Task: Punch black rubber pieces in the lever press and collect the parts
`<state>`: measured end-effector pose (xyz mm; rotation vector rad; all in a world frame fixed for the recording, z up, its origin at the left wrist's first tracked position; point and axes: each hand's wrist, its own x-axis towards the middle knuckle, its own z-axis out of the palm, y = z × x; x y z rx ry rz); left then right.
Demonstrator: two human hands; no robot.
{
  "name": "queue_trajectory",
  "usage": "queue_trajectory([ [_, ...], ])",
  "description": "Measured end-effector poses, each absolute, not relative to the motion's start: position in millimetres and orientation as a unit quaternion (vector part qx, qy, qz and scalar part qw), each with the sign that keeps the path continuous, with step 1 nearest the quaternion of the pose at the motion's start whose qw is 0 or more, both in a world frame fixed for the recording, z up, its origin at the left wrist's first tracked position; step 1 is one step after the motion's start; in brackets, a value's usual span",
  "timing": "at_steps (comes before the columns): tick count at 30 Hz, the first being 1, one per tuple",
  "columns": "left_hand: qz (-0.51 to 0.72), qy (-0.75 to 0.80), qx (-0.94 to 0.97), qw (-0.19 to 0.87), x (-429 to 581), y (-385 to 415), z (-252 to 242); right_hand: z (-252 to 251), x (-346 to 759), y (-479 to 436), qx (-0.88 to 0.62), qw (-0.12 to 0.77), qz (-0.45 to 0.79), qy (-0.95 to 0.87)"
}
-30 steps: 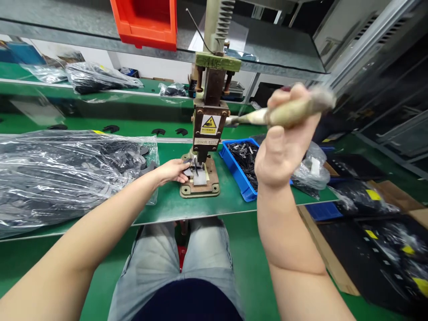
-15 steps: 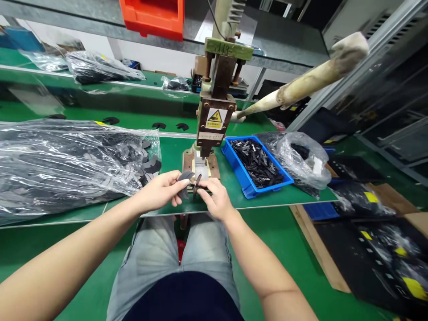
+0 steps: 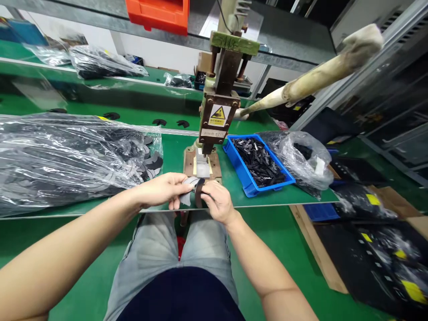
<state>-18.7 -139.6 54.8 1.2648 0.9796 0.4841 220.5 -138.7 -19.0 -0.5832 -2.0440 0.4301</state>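
In front of the hand press (image 3: 217, 107), my left hand (image 3: 167, 189) is closed on a grey curved flat piece (image 3: 186, 198). My right hand (image 3: 217, 199) pinches a dark curved strip (image 3: 199, 193), held on edge right beside the grey piece; whether the two touch I cannot tell. Both hands are over the table's front edge, just short of the press's base plate (image 3: 189, 164). A light metal fixture (image 3: 202, 167) sits on that plate beneath the ram. My fingers partly hide both pieces.
A large clear bag (image 3: 67, 160) of grey curved pieces lies to the left. On the right stand a blue tray (image 3: 247, 191) of small black parts and a plastic bag (image 3: 306, 151). The press lever (image 3: 301, 84) reaches out to the right. Several dark curved pieces (image 3: 159, 121) lie behind.
Both hands have come slightly down, away from the press base. The grey piece has turned to show a lighter face, and the dark strip in my right hand shows more broadly.
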Motion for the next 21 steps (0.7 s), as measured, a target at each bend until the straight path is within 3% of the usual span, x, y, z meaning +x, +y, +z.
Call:
queue_trajectory([
  [3,0.237,0.425,0.533,0.692,-8.8,-140.9,52.2,-19.6,219.7,-143.1,-0.262,0.492,0.146,-0.817],
  [8,0.347,0.466,0.502,0.641,9.8,-154.9,34.2,-23.0,224.9,-148.6,-0.309,0.514,0.091,-0.795],
  [13,0.236,0.404,0.519,0.715,0.8,-149.0,49.5,-19.6,228.4,-154.6,-0.252,0.503,0.149,-0.814],
  [17,0.292,0.364,0.464,0.753,7.0,-150.5,53.7,-27.5,220.0,-166.1,-0.323,0.583,0.229,-0.709],
  [21,0.281,0.366,0.493,0.738,10.1,-156.2,49.2,-32.6,219.6,-170.1,-0.323,0.577,0.27,-0.7],
])
